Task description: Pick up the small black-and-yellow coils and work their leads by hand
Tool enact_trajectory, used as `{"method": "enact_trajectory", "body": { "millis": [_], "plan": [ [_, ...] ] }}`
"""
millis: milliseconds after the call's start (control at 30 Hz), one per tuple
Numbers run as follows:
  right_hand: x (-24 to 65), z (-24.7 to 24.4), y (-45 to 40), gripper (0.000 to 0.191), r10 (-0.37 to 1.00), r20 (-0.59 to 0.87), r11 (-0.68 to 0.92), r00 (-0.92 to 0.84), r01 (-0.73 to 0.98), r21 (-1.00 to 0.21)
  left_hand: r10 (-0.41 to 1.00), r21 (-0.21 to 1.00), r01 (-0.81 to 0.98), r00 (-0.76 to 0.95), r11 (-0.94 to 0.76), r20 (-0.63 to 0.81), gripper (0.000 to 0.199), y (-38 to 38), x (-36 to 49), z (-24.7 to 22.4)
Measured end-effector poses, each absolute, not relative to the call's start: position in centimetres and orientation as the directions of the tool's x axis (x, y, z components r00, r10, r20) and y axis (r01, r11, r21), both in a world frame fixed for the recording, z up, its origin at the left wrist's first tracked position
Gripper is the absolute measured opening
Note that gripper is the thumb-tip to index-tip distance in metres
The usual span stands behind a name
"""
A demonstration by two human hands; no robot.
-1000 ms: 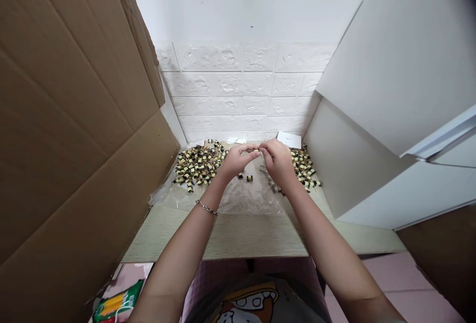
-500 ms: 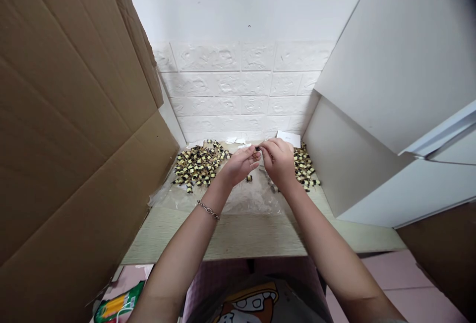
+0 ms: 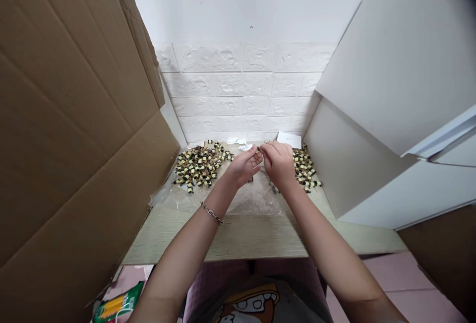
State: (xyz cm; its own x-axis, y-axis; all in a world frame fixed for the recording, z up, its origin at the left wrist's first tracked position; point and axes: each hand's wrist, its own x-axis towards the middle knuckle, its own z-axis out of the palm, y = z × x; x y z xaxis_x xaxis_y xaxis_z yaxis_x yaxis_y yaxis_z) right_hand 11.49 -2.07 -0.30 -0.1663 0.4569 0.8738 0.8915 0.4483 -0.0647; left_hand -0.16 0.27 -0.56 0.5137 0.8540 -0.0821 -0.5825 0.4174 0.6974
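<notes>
Since a second ago both hands have drawn closer, left hand [image 3: 244, 166] and right hand [image 3: 278, 162] pinching one small component [image 3: 259, 150] between fingertips above the bench [image 3: 245, 238].

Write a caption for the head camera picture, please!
Left hand and right hand pinch one small part together between two heaps of parts.

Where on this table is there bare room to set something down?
The near strip of table, between the plastic sheet and the front edge, is bare. Farther back it's crowded: the left pile, right pile and both hands between them.
</notes>
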Motion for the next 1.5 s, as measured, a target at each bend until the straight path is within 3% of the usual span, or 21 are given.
{"method": "enact_trajectory", "body": {
  "millis": [100, 200, 300, 400, 633, 967, 1300, 1500],
  "plan": [
    [11.5, -0.5, -1.8, 0.01, 0.481, 0.862, 0.472, -0.163, 0.876, -0.097, 0.861, 0.696, -0.58, 0.498, 0.422, -0.107, 0.015, 0.2, 0.0, -0.5],
    [11.4, -0.5, -1.6, 0.012, 0.495, 0.861, 0.555, -0.12, 0.806, -0.207, 0.869, 0.704, -0.579, 0.483, 0.411, -0.109, 0.015, 0.2, 0.0, -0.4],
    [11.2, -0.4, -1.8, 0.012, 0.507, 0.861, 0.634, -0.038, 0.693, -0.343, 0.879, 0.73, -0.589, 0.476, 0.346, -0.032, 0.015, 0.2, -0.1, -0.4],
    [11.2, -0.2, -2.0, 0.008, 0.513, 0.859, 0.64, 0.004, 0.665, -0.385, 0.865, 0.772, -0.581, 0.494, 0.258, 0.082, 0.016, 0.2, -0.1, -0.3],
    [11.4, 0.2, -2.3, 0.004, 0.499, 0.866, 0.637, 0.028, 0.666, -0.388, 0.839, 0.822, -0.544, 0.516, 0.166, 0.172, 0.018, 0.1, -0.3, -0.1],
    [11.5, 0.1, -2.1, 0.012, 0.41, 0.906, 0.666, -0.101, 0.712, -0.223, 0.884, 0.804, -0.565, 0.453, 0.184, 0.116, 0.014, 0.1, -0.5, -0.1],
    [11.6, 0.5, -2.4, 0.013, 0.419, 0.901, 0.682, -0.111, 0.694, -0.232, 0.931, 0.865, -0.499, 0.34, 0.06, 0.131, 0.015, -0.3, 0.0, 0.5],
    [11.4, 0.6, -2.6, 0.015, 0.382, 0.923, 0.687, -0.048, 0.683, -0.249, 0.923, 0.837, -0.539, 0.362, 0.095, 0.128, 0.013, -0.9, 0.0, 1.1]
  ]
}}
